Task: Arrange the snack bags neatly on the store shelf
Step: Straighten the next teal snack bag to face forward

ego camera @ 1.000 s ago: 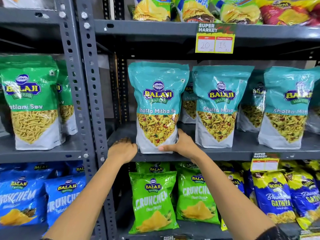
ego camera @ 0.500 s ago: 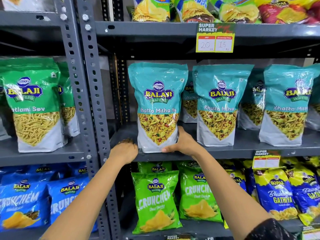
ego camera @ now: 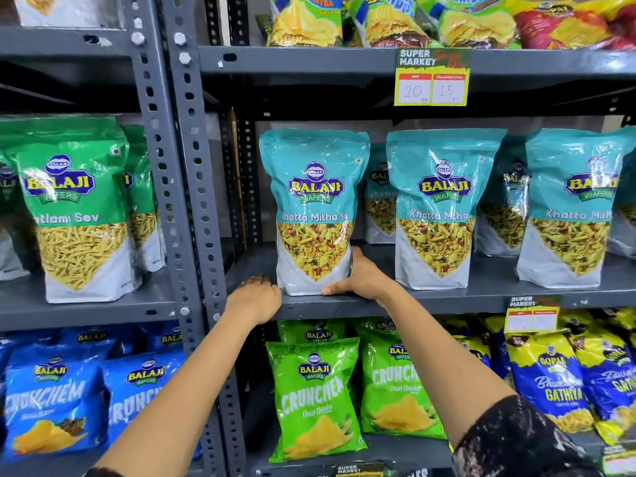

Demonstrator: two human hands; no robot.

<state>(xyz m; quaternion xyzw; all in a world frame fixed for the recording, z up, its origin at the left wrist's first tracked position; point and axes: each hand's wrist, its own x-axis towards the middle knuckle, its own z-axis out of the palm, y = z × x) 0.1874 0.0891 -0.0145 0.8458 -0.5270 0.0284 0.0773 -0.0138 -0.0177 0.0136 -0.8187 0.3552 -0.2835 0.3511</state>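
Observation:
A teal Khatta Mitha Mix bag [ego camera: 315, 208] stands upright at the left end of the middle shelf [ego camera: 447, 299]. My right hand [ego camera: 361, 277] grips its lower right corner, thumb along the bottom front. My left hand [ego camera: 256, 299] rests on the shelf edge at the bag's lower left corner, fingers curled and partly hidden behind the bag. Two more teal bags [ego camera: 440, 208] [ego camera: 568, 208] stand in a row to the right, with others behind them.
Grey perforated uprights [ego camera: 192, 201] split the rack. Green Ratlami Sev bags [ego camera: 79, 208] fill the left bay. Green Crunchem bags [ego camera: 315, 397] and blue ones [ego camera: 51, 401] sit below, chips bags above. A price tag [ego camera: 432, 77] hangs overhead.
The view has shifted slightly. Both hands stay at the base of the teal bag, which stands a little straighter than before.

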